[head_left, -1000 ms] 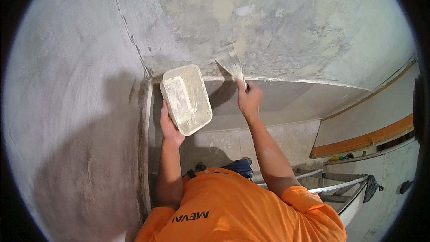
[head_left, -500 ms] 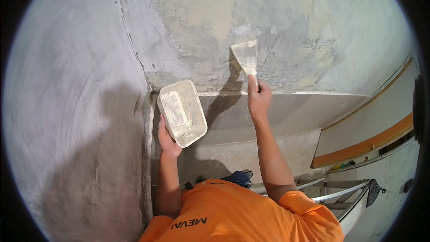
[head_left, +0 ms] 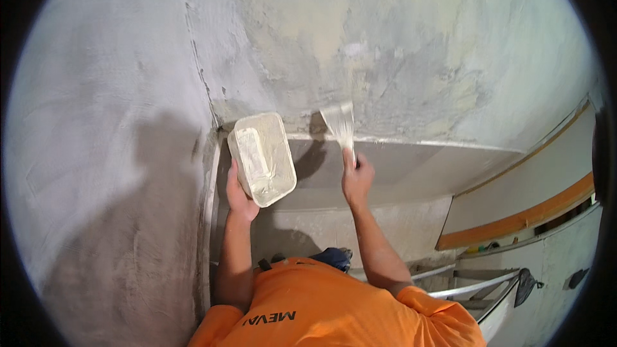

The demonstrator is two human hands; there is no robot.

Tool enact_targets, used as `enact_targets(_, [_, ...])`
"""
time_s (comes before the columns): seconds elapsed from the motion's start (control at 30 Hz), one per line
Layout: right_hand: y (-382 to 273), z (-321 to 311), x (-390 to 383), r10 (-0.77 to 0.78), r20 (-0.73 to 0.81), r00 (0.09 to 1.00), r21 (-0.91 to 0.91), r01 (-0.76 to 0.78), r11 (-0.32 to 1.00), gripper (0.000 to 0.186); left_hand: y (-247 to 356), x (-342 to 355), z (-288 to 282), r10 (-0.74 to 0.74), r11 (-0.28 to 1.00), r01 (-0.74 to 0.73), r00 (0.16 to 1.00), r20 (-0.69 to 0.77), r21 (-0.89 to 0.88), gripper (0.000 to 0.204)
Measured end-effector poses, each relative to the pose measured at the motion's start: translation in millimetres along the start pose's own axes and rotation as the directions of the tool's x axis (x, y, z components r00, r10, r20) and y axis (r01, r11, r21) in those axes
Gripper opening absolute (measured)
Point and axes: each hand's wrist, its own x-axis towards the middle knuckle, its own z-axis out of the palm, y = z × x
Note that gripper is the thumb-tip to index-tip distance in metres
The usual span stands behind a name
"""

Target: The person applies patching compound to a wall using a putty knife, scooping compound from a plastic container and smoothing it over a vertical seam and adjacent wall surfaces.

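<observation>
Bare hands at a plastered wall, seen from the wearer's head. The left hand [head_left: 240, 196] grasps a rectangular tub [head_left: 277, 177] with rounded corners, its near end cradled in the palm; the thumb lies along the tub's left side, while the other fingers are hidden behind it. The tub extends forward from this hand, tilted so that its hollow faces the viewer, and its inner surface is smeared with pale compound. The right hand [head_left: 357, 180], well apart from the left and level with the tub's lower part, is clenched around the handle of a putty knife [head_left: 339, 122]; one digit lies extended along the handle toward the blade. The blade, pale-coated and broadening away from the hand, points forward to the patchy grey and cream wall [head_left: 385, 38]; whether its edge touches the wall cannot be told. Between the hands and the wall's lower part runs a whitish edge [head_left: 418, 143]. A second, smoother wall [head_left: 96, 90] rises to the left of the left hand. Nearer the body than both hands is the orange shirt [head_left: 360, 302]; to the right of the right hand, and lower, are metal rails [head_left: 472, 284] and a dark bag [head_left: 526, 286]
</observation>
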Motion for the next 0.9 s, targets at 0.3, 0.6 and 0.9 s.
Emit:
enact_targets(0.3, [78,-2,-1,0.155,0.031,0.987,-0.164,-0.148,0.975,0.052,-8,-5,5,-0.058,0.998,0.059,0.998,-0.036,0.030,0.063])
enact_targets(0.6, [-58,-38,60,0.187,0.038,0.982,0.495,-0.181,0.850,0.048,-9,1,-3,-0.023,0.998,0.022,1.000,-0.011,-0.061,0.061])
enact_targets(0.9, [77,3,22,0.439,0.125,0.890,0.385,-0.451,0.805,0.051,-17,12,17,-0.090,0.993,0.095,0.993,0.079,-0.063,0.059])
